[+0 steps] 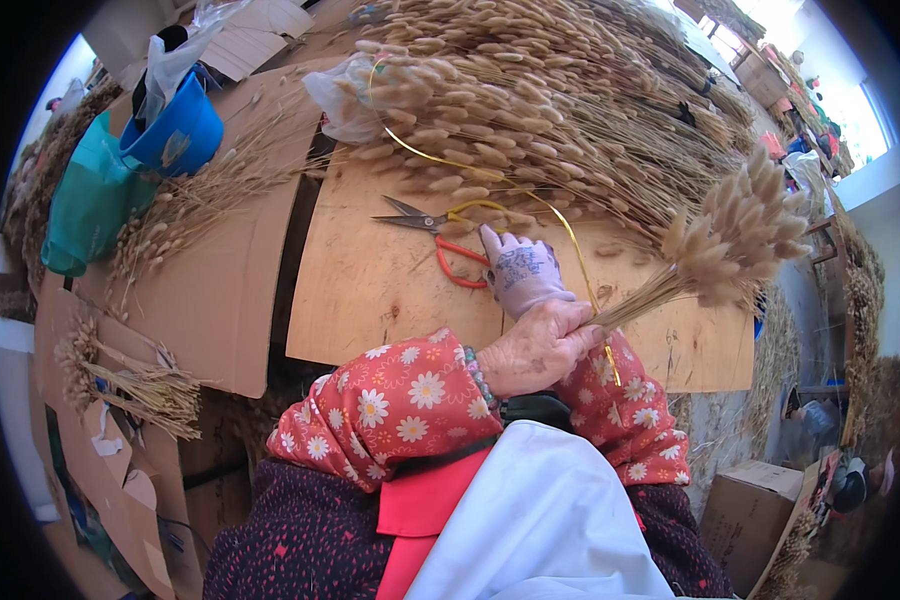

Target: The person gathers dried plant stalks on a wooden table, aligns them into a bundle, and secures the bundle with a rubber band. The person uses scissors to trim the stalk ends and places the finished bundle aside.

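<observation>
My left hand (544,349), bare with a beaded bracelet at the wrist, is closed around the stems of a bunch of dried bunny-tail grass (735,229). The fluffy heads point to the upper right. A gold ribbon (562,217) curves down from the grass pile, passes by the left fingers and ends over the right sleeve. Crossed beyond the left hand, my right hand (525,274) wears a pale, stained glove. Its fingers are at the handles of scissors (427,221), one loop yellow and one orange. The scissors' blades lie apart on the wooden board (367,300); whether the fingers grip them is unclear.
A large pile of dried bunny-tail grass (510,97) covers the far side. A clear plastic bag (341,101) lies at its left end. Cardboard (217,292) to the left bears loose stems, a blue bucket (176,127) and a green bag (94,202). A carton (750,510) stands lower right.
</observation>
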`<state>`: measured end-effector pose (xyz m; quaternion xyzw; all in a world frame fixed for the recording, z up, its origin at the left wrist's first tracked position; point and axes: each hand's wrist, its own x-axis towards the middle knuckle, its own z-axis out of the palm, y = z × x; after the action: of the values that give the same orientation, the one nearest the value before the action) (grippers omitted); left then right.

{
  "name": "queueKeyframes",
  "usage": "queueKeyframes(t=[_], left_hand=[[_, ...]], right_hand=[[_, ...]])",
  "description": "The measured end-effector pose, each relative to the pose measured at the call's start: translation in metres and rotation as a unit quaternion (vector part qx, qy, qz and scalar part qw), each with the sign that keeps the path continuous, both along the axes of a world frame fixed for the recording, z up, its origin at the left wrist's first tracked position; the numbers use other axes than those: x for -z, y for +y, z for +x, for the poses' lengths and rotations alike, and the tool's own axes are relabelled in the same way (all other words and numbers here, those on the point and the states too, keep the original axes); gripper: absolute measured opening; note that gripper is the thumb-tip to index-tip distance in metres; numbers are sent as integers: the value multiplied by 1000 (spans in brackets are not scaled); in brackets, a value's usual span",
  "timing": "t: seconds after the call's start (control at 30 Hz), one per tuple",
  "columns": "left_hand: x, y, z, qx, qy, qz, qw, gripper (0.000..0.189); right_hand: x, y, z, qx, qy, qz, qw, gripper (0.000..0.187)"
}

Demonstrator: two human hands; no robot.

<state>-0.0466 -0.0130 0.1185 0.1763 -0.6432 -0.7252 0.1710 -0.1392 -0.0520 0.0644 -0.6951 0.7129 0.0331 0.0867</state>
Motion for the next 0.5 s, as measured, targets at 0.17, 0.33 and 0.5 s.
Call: queueKeyframes(t=[0.17, 0.33, 0.5], left_hand=[[-4, 1, 6, -3, 7, 10, 1000, 23], [-6, 0, 9, 10, 16, -19, 1000, 22], [-9, 3, 13, 0, 52, -85, 995, 22]], right_hand=[[-1, 1, 9, -35, 14, 28, 999, 54], [-3, 18, 3, -125, 17, 83, 989, 47], [-9, 26, -10, -185, 21, 104, 977, 48]])
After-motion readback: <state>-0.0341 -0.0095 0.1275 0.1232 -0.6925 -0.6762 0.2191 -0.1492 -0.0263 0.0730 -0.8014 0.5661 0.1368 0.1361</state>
